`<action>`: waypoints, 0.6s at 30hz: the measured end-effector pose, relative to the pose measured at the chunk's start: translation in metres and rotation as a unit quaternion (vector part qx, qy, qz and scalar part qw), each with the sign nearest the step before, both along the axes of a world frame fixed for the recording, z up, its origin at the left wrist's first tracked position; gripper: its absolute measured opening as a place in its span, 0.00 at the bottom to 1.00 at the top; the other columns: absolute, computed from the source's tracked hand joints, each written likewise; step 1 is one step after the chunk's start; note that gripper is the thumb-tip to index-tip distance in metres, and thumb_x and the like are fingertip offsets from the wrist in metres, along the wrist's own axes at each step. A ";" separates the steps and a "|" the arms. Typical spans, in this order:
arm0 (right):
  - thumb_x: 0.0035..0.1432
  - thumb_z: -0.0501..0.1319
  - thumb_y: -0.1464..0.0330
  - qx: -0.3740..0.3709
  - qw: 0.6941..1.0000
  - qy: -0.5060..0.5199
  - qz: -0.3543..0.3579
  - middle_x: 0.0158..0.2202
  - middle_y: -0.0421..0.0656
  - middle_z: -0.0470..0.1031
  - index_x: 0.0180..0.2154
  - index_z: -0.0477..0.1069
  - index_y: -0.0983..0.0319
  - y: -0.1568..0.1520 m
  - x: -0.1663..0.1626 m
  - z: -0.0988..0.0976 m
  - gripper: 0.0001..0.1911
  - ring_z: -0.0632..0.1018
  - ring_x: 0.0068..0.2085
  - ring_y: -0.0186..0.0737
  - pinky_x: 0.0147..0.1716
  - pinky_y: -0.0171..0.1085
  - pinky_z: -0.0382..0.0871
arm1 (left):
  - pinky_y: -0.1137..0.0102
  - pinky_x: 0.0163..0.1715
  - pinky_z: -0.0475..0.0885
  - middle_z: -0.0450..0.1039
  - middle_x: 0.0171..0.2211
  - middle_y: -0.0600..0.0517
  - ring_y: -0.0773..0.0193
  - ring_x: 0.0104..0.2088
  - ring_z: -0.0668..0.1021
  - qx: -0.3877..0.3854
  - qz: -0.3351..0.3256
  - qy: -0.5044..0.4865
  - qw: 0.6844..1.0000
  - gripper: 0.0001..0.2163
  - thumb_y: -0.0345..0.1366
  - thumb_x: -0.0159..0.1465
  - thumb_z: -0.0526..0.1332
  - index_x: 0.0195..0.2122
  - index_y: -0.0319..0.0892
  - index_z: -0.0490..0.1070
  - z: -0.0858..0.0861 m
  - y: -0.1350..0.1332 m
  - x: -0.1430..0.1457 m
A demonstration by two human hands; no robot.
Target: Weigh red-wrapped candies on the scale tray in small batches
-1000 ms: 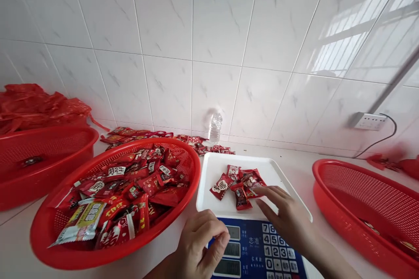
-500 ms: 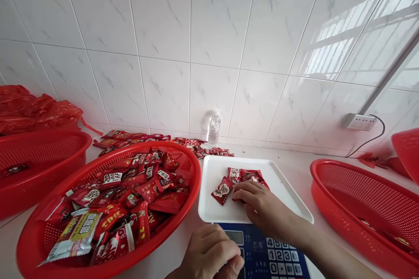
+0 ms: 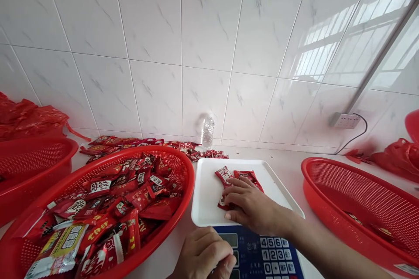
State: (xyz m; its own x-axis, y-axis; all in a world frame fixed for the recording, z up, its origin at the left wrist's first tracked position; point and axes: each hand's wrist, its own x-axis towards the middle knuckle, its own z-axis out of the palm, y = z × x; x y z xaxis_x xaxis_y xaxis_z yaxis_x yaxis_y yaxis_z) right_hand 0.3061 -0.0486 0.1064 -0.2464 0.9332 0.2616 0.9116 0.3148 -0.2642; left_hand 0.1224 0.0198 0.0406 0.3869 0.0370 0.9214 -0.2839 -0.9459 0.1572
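My right hand (image 3: 247, 205) lies palm down over several red snack packets on the white tray (image 3: 204, 213) of a weighing scale. Its fingers and thumb curl round the nearest packet (image 3: 222, 202), partly hidden beneath them. Another red packet (image 3: 224, 175) touches the fingertips, and one more (image 3: 250, 177) lies just beyond the knuckles. My left hand (image 3: 204, 253) is curled into a fist by the left edge of the scale's blue keypad panel (image 3: 252, 253); nothing shows in it.
A red perforated basket (image 3: 186, 183) full of wrapped snacks stands left of the scale. Another red basket (image 3: 306, 178) is on the right, one more (image 3: 73, 148) at far left. Along the tiled wall lie loose packets (image 3: 114, 141) and a clear plastic bottle (image 3: 207, 133).
The packets on the tray have been shifted and turned under my right hand, the near one now further beneath the fingers. My left hand keeps its fist. The view has turned slightly right.
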 end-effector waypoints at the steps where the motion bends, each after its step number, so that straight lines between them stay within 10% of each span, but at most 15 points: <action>1: 0.66 0.55 0.57 0.002 1.000 0.011 -0.001 0.47 0.41 0.76 0.45 0.74 0.56 -0.002 0.004 0.001 0.15 0.70 0.56 0.42 0.60 0.47 0.58 | 0.72 0.23 0.66 0.70 0.20 0.54 0.68 0.20 0.69 0.004 -0.001 -0.004 1.000 0.07 0.33 0.68 0.52 0.35 0.42 0.67 0.001 0.000 0.000; 8: 0.65 0.53 0.57 -0.029 0.976 0.065 -0.204 0.61 0.49 0.65 0.59 0.64 0.56 -0.011 0.049 -0.009 0.23 0.60 0.65 0.53 0.59 0.56 0.58 | 0.70 0.26 0.69 0.72 0.21 0.53 0.66 0.22 0.72 -0.023 0.018 0.039 0.999 0.07 0.33 0.68 0.52 0.35 0.42 0.68 0.011 -0.008 -0.004; 18: 0.56 0.55 0.72 -0.016 0.963 0.100 -0.251 0.62 0.49 0.63 0.57 0.67 0.57 0.007 0.070 -0.027 0.26 0.68 0.60 0.48 0.55 0.48 0.65 | 0.72 0.22 0.67 0.70 0.19 0.54 0.67 0.18 0.70 0.010 0.003 0.001 1.000 0.07 0.32 0.67 0.52 0.34 0.42 0.67 0.005 -0.001 0.001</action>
